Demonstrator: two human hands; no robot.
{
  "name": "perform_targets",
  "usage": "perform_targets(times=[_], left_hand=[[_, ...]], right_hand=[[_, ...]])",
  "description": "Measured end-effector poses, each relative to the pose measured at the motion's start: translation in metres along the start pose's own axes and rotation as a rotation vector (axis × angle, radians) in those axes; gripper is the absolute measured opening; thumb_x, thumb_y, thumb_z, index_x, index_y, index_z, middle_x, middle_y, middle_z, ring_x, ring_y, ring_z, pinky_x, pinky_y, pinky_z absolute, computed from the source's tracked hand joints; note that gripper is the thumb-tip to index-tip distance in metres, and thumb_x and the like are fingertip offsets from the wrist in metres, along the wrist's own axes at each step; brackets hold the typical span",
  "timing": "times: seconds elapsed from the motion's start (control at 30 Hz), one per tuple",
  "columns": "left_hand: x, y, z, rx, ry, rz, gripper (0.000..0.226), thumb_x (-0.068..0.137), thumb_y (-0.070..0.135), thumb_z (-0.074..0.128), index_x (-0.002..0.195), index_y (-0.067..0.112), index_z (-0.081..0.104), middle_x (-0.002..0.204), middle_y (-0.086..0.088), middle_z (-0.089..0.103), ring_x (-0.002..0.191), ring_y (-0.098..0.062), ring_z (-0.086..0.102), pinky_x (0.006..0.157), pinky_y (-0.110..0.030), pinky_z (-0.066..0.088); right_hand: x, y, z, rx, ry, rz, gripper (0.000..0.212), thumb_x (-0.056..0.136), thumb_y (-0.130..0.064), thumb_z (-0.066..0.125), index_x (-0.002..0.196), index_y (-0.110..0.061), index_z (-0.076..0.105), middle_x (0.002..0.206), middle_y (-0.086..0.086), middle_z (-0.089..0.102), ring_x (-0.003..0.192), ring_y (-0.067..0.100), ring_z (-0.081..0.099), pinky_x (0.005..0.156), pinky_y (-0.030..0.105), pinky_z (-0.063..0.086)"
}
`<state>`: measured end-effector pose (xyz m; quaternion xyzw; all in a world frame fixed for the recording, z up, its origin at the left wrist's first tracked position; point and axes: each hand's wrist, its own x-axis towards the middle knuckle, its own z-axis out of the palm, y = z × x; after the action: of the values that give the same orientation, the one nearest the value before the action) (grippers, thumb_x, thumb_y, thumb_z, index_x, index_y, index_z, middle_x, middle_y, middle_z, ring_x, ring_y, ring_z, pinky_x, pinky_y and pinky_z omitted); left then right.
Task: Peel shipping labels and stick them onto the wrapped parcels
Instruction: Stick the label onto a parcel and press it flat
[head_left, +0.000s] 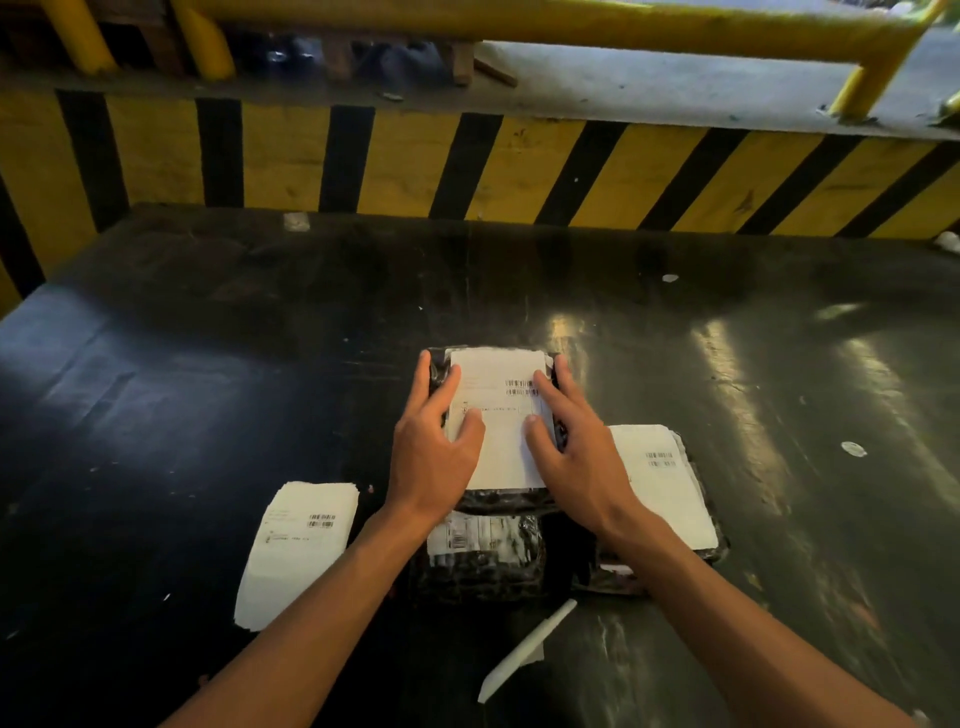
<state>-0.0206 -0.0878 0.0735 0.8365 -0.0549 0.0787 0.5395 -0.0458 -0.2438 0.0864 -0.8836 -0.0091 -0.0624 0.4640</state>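
Observation:
A black wrapped parcel (498, 501) lies in the middle of the dark table with a white shipping label (501, 410) on its top. My left hand (434, 452) lies flat on the label's left side, fingers straight and reaching past the parcel's left edge. My right hand (571, 441) presses flat on the label's right side. A stack of white labels (298, 551) sits to the left. A second parcel with a label (670, 488) lies to the right, partly behind my right wrist. A third black parcel (483, 556) lies nearer me.
A rolled strip of white backing paper (530, 649) lies near the table's front. Small paper scraps (853, 449) dot the black table (208, 364). A yellow-and-black striped wall (415, 161) and yellow rails (571, 23) stand behind the table.

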Motion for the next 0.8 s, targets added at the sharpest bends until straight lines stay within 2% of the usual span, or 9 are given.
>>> perform_targets(times=[0.1, 0.2, 0.27, 0.33, 0.43, 0.5, 0.6, 0.7, 0.8], left_hand=[[0.009, 0.016, 0.02, 0.015, 0.01, 0.048, 0.054, 0.097, 0.016, 0.058, 0.148, 0.013, 0.04, 0.164, 0.005, 0.011, 0.097, 0.032, 0.045, 0.069, -0.012, 0.056], [0.013, 0.031, 0.057, 0.005, 0.004, 0.074, 0.055, 0.096, 0.019, 0.058, 0.148, 0.013, 0.039, 0.165, 0.002, 0.011, 0.125, -0.006, 0.053, 0.079, -0.03, 0.061], [0.012, 0.042, 0.088, -0.01, -0.02, 0.085, 0.056, 0.097, 0.021, 0.058, 0.149, 0.013, 0.038, 0.165, 0.002, 0.01, 0.132, -0.019, 0.05, 0.081, -0.034, 0.061], [0.007, 0.055, 0.123, -0.033, -0.046, 0.09, 0.057, 0.097, 0.022, 0.057, 0.149, 0.012, 0.036, 0.165, 0.001, 0.01, 0.132, -0.021, 0.049, 0.082, -0.031, 0.061], [-0.003, 0.076, 0.18, -0.051, -0.073, 0.099, 0.058, 0.097, 0.02, 0.058, 0.15, 0.011, 0.036, 0.164, -0.002, 0.012, 0.133, -0.018, 0.047, 0.078, -0.013, 0.055], [-0.01, 0.086, 0.221, -0.07, -0.102, 0.101, 0.058, 0.096, 0.019, 0.059, 0.149, 0.01, 0.036, 0.164, -0.003, 0.014, 0.138, -0.019, 0.041, 0.088, -0.017, 0.054], [-0.024, 0.091, 0.281, -0.063, -0.132, 0.074, 0.06, 0.095, 0.019, 0.059, 0.149, 0.01, 0.036, 0.164, -0.003, 0.014, 0.143, -0.021, 0.035, 0.103, -0.028, 0.049], [-0.043, 0.086, 0.33, -0.048, -0.145, 0.014, 0.06, 0.095, 0.022, 0.057, 0.15, 0.013, 0.034, 0.164, 0.0, 0.011, 0.144, -0.021, 0.033, 0.102, -0.038, 0.051], [-0.064, 0.073, 0.368, -0.053, -0.17, -0.056, 0.06, 0.097, 0.02, 0.056, 0.151, 0.012, 0.031, 0.165, -0.001, 0.008, 0.147, -0.021, 0.027, 0.106, -0.04, 0.048]], right_hand=[[0.004, 0.002, -0.028, -0.022, 0.04, -0.013, 0.055, 0.101, -0.023, 0.052, 0.152, -0.02, 0.032, 0.16, -0.019, 0.007, 0.144, -0.001, 0.012, 0.11, 0.015, 0.025], [0.003, 0.018, -0.066, -0.059, 0.076, -0.015, 0.054, 0.1, -0.02, 0.053, 0.151, -0.015, 0.034, 0.162, -0.012, 0.01, 0.145, 0.001, 0.015, 0.105, 0.003, 0.025], [0.0, 0.034, -0.093, -0.073, 0.097, -0.005, 0.053, 0.1, -0.016, 0.054, 0.15, -0.01, 0.037, 0.164, -0.005, 0.013, 0.142, 0.001, 0.019, 0.092, -0.008, 0.025], [-0.006, 0.055, -0.122, -0.075, 0.121, 0.011, 0.053, 0.099, -0.014, 0.056, 0.149, -0.008, 0.038, 0.164, -0.002, 0.015, 0.141, 0.002, 0.022, 0.084, -0.009, 0.029], [-0.017, 0.095, -0.163, -0.065, 0.171, 0.052, 0.056, 0.098, -0.013, 0.056, 0.15, -0.009, 0.035, 0.163, -0.005, 0.017, 0.14, 0.001, 0.024, 0.082, -0.006, 0.036], [-0.027, 0.126, -0.189, -0.064, 0.2, 0.088, 0.057, 0.098, -0.014, 0.057, 0.151, -0.011, 0.035, 0.163, -0.007, 0.018, 0.142, -0.001, 0.022, 0.09, -0.004, 0.035], [-0.039, 0.176, -0.225, -0.074, 0.21, 0.136, 0.057, 0.096, -0.015, 0.059, 0.149, -0.012, 0.039, 0.162, -0.008, 0.021, 0.144, -0.002, 0.021, 0.099, -0.004, 0.026], [-0.048, 0.223, -0.25, -0.083, 0.163, 0.167, 0.057, 0.095, -0.014, 0.06, 0.149, -0.014, 0.04, 0.162, -0.01, 0.023, 0.144, -0.001, 0.023, 0.106, 0.004, 0.03], [-0.057, 0.262, -0.26, -0.072, 0.093, 0.208, 0.057, 0.095, -0.015, 0.06, 0.149, -0.016, 0.04, 0.162, -0.011, 0.023, 0.142, 0.0, 0.028, 0.095, 0.001, 0.037]])
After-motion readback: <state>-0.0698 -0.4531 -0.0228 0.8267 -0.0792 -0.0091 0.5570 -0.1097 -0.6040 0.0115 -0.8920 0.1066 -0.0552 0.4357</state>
